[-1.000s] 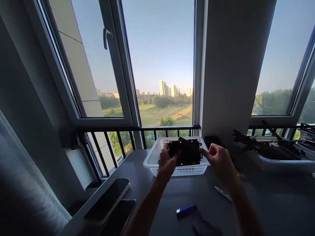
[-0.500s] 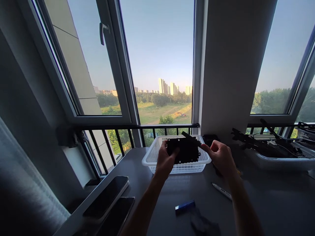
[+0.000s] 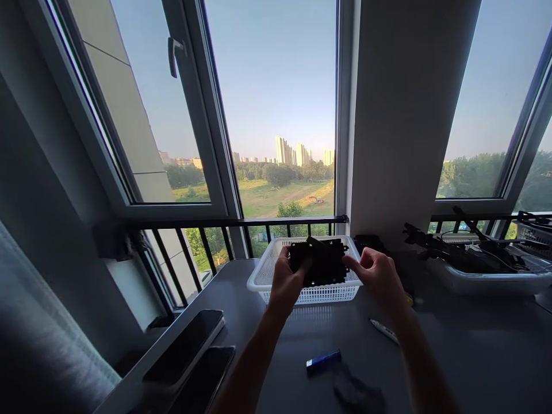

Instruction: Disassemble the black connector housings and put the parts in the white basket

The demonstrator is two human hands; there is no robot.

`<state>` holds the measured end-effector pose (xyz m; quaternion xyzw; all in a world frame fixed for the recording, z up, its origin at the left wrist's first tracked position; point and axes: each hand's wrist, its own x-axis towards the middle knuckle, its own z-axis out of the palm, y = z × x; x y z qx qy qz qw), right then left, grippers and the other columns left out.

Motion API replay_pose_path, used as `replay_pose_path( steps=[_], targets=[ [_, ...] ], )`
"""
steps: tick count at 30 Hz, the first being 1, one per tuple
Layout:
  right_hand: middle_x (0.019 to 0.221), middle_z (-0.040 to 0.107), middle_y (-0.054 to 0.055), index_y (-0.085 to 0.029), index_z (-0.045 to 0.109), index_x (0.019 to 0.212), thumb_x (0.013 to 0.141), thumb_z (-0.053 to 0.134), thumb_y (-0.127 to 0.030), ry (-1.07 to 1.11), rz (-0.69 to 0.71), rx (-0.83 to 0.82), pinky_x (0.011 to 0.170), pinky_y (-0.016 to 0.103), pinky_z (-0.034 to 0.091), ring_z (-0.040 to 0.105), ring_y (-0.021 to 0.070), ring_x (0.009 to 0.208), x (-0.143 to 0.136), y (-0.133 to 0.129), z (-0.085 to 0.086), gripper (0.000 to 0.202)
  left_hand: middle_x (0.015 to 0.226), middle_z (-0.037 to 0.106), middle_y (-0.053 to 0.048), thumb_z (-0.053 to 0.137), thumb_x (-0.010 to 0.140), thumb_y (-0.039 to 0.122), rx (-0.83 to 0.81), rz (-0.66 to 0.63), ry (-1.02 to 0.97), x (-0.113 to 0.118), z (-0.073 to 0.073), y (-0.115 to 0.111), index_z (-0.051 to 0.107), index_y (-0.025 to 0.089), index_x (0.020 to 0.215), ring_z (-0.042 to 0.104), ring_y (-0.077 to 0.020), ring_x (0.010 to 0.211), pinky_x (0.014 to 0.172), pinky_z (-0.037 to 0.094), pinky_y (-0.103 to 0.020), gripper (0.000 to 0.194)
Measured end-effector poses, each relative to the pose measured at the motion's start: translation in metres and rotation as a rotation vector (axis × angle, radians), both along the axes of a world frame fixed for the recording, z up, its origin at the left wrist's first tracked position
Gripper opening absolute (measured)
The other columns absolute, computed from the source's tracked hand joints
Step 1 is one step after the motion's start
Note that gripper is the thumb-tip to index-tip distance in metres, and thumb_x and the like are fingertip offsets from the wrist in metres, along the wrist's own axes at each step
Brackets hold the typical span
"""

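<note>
My left hand grips a flat black rectangular part by its left side, with the thumb lying across its face. Small tabs and holes show along the part's edges. At its right edge is my right hand, thumb and fingers pinched together on the end of a dark strip. Most of the strip blends into the black part, so only its far tip stands out. Both hands are above the front of a white plastic basket.
On the grey table lie a blue object, dark crumpled material and a white pen. Two phone-like slabs are at left. A clear tub of dark parts stands at right, before the windows.
The dark strip has swung down from its raised slant and now lies closer against the black part. My right hand has shifted slightly left with it.
</note>
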<state>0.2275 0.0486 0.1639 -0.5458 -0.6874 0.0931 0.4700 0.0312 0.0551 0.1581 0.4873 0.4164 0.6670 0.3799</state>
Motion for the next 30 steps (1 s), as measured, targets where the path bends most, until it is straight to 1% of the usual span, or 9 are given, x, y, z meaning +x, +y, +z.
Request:
replay_pose_path(
  steps=[4, 8, 11, 14, 17, 21, 25, 28, 30],
  targets=[
    [0.051, 0.046, -0.003, -0.021, 0.041, 0.057, 0.079, 0.054, -0.069, 0.004, -0.067, 0.019, 0.049, 0.024, 0.028, 0.040, 0.0117, 0.049, 0.011, 0.000, 0.001, 0.054, 0.081, 0.070, -0.003, 0.074, 0.063, 0.027, 0.015, 0.049, 0.012, -0.004, -0.005, 0.006, 0.053, 0.018, 0.101, 0.068, -0.0217, 0.079, 0.071, 0.054, -0.033, 0.044],
    [0.051, 0.049, -0.003, -0.021, 0.041, 0.058, 0.080, 0.056, -0.065, -0.025, 0.013, -0.005, 0.050, 0.024, 0.029, 0.042, 0.0118, 0.049, -0.007, -0.010, 0.002, 0.051, 0.079, 0.069, -0.003, 0.072, 0.067, 0.028, 0.011, 0.000, 0.112, 0.008, -0.010, 0.003, 0.055, 0.018, 0.099, 0.067, -0.0216, 0.078, 0.071, 0.054, -0.033, 0.038],
    [0.051, 0.051, -0.002, -0.021, 0.043, 0.059, 0.079, 0.057, -0.064, -0.048, 0.016, -0.042, 0.051, 0.025, 0.029, 0.044, 0.0126, 0.049, -0.017, -0.012, 0.001, 0.049, 0.080, 0.070, -0.004, 0.074, 0.066, 0.029, -0.003, -0.028, 0.117, 0.012, -0.009, -0.001, 0.056, 0.017, 0.097, 0.068, -0.0220, 0.077, 0.071, 0.054, -0.033, 0.038],
    [0.051, 0.050, -0.002, -0.021, 0.042, 0.058, 0.079, 0.055, -0.066, -0.022, -0.031, -0.038, 0.050, 0.025, 0.029, 0.043, 0.0127, 0.048, -0.007, -0.006, 0.001, 0.051, 0.083, 0.070, -0.004, 0.073, 0.066, 0.028, -0.002, -0.038, 0.057, 0.007, -0.005, -0.001, 0.054, 0.018, 0.101, 0.068, -0.0220, 0.078, 0.073, 0.055, -0.034, 0.041],
    [0.053, 0.051, -0.001, -0.021, 0.045, 0.058, 0.079, 0.052, -0.070, 0.036, -0.085, -0.006, 0.051, 0.026, 0.031, 0.045, 0.0135, 0.050, 0.012, 0.002, 0.001, 0.053, 0.086, 0.070, -0.004, 0.072, 0.065, 0.027, 0.018, 0.009, 0.016, 0.000, -0.004, 0.002, 0.053, 0.019, 0.102, 0.068, -0.0222, 0.084, 0.076, 0.054, -0.035, 0.042],
    [0.075, 0.059, 0.004, -0.020, 0.058, 0.082, 0.078, 0.051, -0.072, 0.132, -0.159, 0.050, 0.057, 0.029, 0.040, 0.056, 0.0190, 0.064, 0.013, 0.004, 0.000, 0.052, 0.086, 0.069, -0.004, 0.069, 0.069, 0.027, 0.045, 0.035, 0.101, 0.004, -0.005, 0.002, 0.053, 0.019, 0.100, 0.067, -0.0218, 0.086, 0.077, 0.052, -0.034, 0.036],
    [0.101, 0.057, 0.008, -0.022, 0.055, 0.109, 0.069, 0.060, -0.072, 0.179, -0.139, 0.079, 0.065, 0.033, 0.047, 0.060, 0.0238, 0.079, -0.014, 0.000, -0.006, 0.064, 0.082, 0.068, -0.003, 0.065, 0.071, 0.025, 0.029, -0.033, 0.194, 0.018, -0.007, -0.005, 0.051, 0.019, 0.100, 0.066, -0.0211, 0.081, 0.073, 0.052, -0.032, 0.032],
    [0.106, 0.057, 0.009, -0.022, 0.054, 0.111, 0.067, 0.063, -0.070, 0.221, -0.132, 0.090, 0.070, 0.036, 0.048, 0.061, 0.0260, 0.085, -0.027, 0.002, -0.010, 0.065, 0.084, 0.066, -0.002, 0.063, 0.072, 0.023, 0.033, -0.020, 0.245, 0.022, -0.006, -0.008, 0.051, 0.020, 0.101, 0.064, -0.0203, 0.082, 0.073, 0.051, -0.031, 0.031],
    [0.102, 0.061, 0.009, -0.022, 0.059, 0.104, 0.070, 0.064, -0.066, 0.267, -0.075, 0.081, 0.073, 0.036, 0.048, 0.062, 0.0259, 0.086, -0.025, 0.005, -0.010, 0.057, 0.086, 0.066, -0.002, 0.062, 0.072, 0.021, 0.036, -0.014, 0.249, 0.019, -0.005, -0.007, 0.052, 0.020, 0.101, 0.063, -0.0198, 0.082, 0.075, 0.050, -0.031, 0.032]
  ],
)
